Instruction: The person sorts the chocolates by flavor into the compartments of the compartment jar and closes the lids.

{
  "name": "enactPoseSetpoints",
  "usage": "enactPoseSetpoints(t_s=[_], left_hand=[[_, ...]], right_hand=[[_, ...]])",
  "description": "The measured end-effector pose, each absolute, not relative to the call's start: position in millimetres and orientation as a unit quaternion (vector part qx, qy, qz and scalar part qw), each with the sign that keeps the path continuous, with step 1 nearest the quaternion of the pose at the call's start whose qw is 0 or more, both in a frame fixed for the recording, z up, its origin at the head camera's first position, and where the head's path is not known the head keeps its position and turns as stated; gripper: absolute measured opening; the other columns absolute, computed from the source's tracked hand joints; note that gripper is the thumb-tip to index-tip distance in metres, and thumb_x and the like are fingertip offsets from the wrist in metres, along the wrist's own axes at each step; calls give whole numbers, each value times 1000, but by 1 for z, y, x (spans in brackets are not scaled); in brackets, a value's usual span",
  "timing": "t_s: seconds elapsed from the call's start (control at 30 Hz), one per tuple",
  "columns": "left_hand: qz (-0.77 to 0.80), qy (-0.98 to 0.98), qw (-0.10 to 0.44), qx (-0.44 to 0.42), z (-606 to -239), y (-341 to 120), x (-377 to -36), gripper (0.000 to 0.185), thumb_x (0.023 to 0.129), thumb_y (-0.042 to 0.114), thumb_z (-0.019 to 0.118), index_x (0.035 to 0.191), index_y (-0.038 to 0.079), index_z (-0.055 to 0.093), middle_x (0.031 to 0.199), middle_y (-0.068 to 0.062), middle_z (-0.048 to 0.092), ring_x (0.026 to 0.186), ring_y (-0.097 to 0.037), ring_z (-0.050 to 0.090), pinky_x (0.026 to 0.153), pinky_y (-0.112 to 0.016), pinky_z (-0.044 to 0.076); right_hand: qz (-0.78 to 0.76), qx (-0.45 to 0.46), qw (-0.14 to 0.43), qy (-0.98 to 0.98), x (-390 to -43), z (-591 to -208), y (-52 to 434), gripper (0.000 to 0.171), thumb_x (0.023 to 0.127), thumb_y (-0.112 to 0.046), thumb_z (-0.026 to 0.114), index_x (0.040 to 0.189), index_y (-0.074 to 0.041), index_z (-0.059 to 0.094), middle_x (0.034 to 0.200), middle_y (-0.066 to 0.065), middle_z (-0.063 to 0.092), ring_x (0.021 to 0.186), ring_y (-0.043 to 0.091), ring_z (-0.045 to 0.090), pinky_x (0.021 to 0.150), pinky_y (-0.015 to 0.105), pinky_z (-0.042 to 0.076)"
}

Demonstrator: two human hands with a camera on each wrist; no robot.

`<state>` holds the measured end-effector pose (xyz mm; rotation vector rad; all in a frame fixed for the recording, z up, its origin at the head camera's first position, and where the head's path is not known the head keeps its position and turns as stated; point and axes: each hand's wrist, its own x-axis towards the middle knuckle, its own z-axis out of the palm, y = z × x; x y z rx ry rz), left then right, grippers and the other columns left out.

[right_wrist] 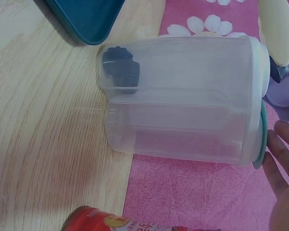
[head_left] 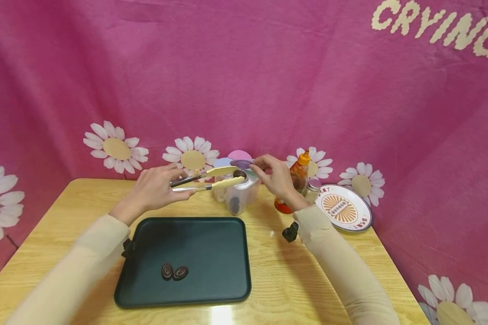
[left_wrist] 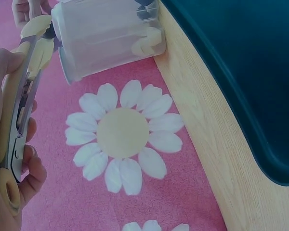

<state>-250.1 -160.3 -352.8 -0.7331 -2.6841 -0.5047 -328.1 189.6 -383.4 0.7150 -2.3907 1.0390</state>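
Note:
My left hand (head_left: 168, 183) grips metal tongs (head_left: 203, 179) with yellow tips. The tips pinch a dark round cookie (head_left: 240, 174) right at the mouth of a clear plastic container (head_left: 239, 195). My right hand (head_left: 266, 171) pinches the container's purple lid flap (head_left: 241, 163) and holds it up. In the right wrist view the container (right_wrist: 183, 101) holds another dark cookie (right_wrist: 121, 68) at its bottom, and the purple flap (right_wrist: 282, 89) sits by my fingers (right_wrist: 279, 159). The left wrist view shows the tongs (left_wrist: 20, 110) in my palm, reaching to the container (left_wrist: 106, 38).
A dark green tray (head_left: 211, 253) lies in front of me with two dark cookies (head_left: 174, 272) on it. An orange-capped sauce bottle (head_left: 298, 178), a small jar (head_left: 312, 189) and a patterned plate (head_left: 343, 208) stand to the right. Pink flowered cloth hangs behind the wooden table (head_left: 280, 280).

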Motion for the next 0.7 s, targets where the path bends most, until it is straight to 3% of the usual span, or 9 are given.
enactPoseSetpoints(t_s=[0.1, 0.33, 0.7], left_hand=[[-172, -938, 158, -255, -352, -160, -252, 47, 86, 41, 82, 119, 8, 77, 102, -11, 78, 63, -16, 53, 52, -27, 35], [-167, -937, 164, -259, -353, -157, -255, 45, 85, 43, 82, 116, 10, 78, 97, -8, 77, 64, -15, 54, 54, -26, 38], [-162, -938, 173, -252, -353, -164, -247, 42, 83, 43, 84, 110, 11, 79, 97, -8, 77, 61, -14, 50, 52, -26, 33]], right_hand=[[375, 258, 218, -863, -327, -383, 190, 17, 98, -21, 75, 107, -6, 76, 99, 11, 80, 86, 23, 75, 79, 33, 62], [376, 257, 221, -862, -326, -384, 189, 18, 98, -21, 76, 108, -6, 76, 99, 11, 80, 88, 25, 76, 81, 43, 63], [373, 258, 232, -860, -329, -385, 189, 17, 97, -21, 77, 106, -6, 77, 96, 11, 80, 86, 24, 75, 79, 46, 64]])
